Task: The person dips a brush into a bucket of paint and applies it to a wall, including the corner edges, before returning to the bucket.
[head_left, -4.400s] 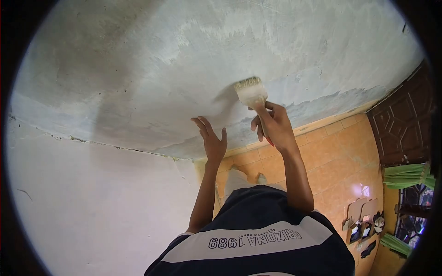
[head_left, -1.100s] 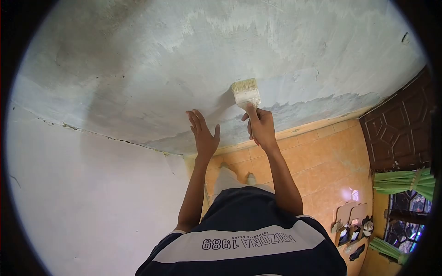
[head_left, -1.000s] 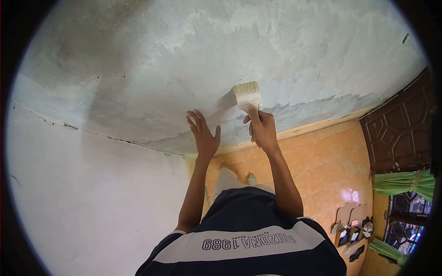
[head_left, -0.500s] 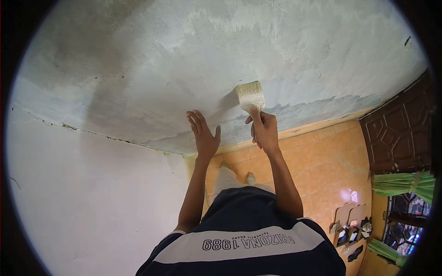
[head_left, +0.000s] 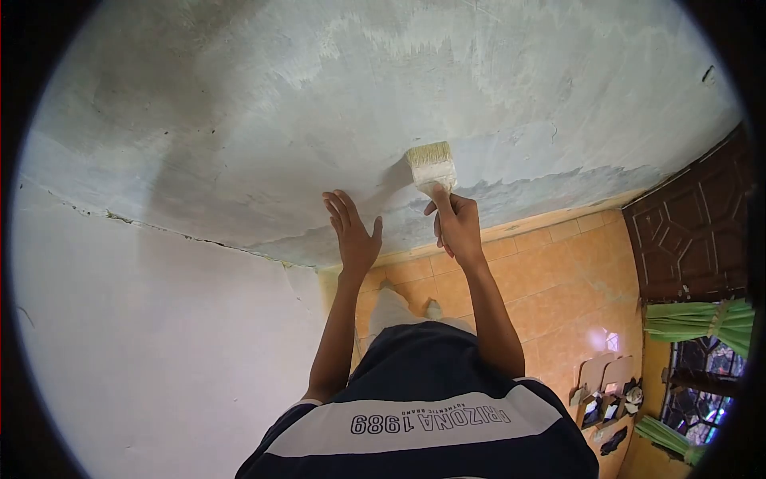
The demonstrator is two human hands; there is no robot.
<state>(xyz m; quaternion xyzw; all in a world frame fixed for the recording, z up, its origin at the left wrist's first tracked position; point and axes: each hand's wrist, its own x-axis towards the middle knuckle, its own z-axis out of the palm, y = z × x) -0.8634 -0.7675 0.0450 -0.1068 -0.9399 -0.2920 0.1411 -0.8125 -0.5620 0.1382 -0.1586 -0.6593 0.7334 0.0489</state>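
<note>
My right hand is wrapped round the handle of a wide paintbrush. The brush points away from me, its pale bristles at the grey, patchy wall and its ferrule smeared with whitish paint. A shadow falls on the wall just left of the bristles. To the left, my left hand is raised with fingers stretched out and thumb apart, holding nothing. Its fingertips overlap the lower part of the same wall in this view.
A white wall meets the grey one along a cracked corner at left. Orange floor tiles lie below. At right are a brown panelled door, green curtains by a window, and small items on the floor.
Almost nothing differs. The brush and my right hand sit very slightly further left; my left hand stays in the same pose.
</note>
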